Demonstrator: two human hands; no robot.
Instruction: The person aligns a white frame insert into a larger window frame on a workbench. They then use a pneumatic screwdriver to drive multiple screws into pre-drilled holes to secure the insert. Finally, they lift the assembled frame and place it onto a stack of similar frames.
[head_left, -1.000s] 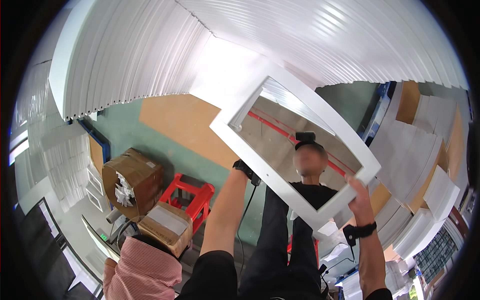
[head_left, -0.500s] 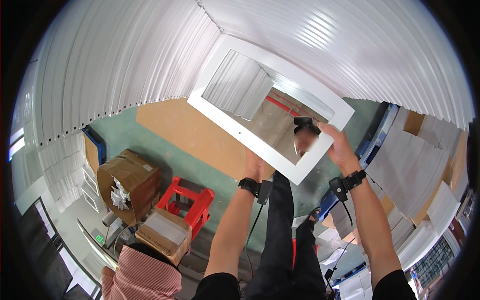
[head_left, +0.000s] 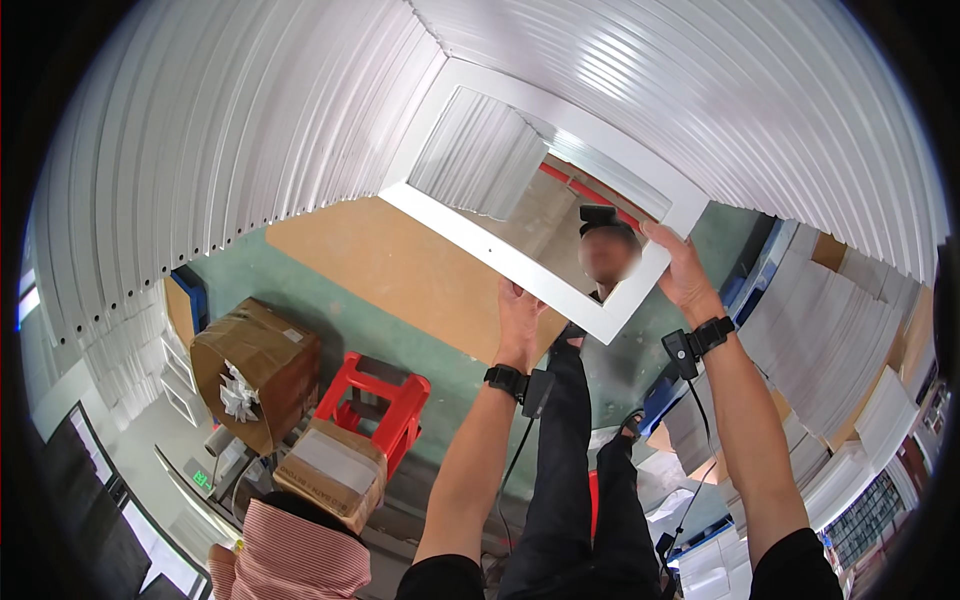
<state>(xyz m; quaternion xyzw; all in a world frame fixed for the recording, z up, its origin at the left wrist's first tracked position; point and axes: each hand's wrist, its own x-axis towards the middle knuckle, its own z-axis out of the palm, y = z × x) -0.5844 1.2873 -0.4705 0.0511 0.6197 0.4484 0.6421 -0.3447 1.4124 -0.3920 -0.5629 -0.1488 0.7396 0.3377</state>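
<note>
A rectangular mirror (head_left: 545,210) in a flat white frame is held tilted, its far left corner against the inner corner between two tall stacks of white frames. My right hand (head_left: 683,270) grips its right end, thumb over the front and the other fingers hidden behind. Under the near long edge, my left hand (head_left: 518,318) supports the frame, closed against it with its fingertips partly hidden. The glass reflects one white stack, a red pipe and a person's head with a dark headset. Both my wrists wear black straps with small devices.
White stacked frames rise on the left (head_left: 230,130) and at the back (head_left: 640,70). A brown board (head_left: 380,270) lies on the green floor. Nearby are an open carton (head_left: 255,365), a red stool (head_left: 400,400), a smaller carton (head_left: 330,475) and a person in a striped top (head_left: 290,550).
The mirror has moved slightly away from me, farther into the corner between the stacks. My left hand has moved forward with it and shows more below the frame's edge.
</note>
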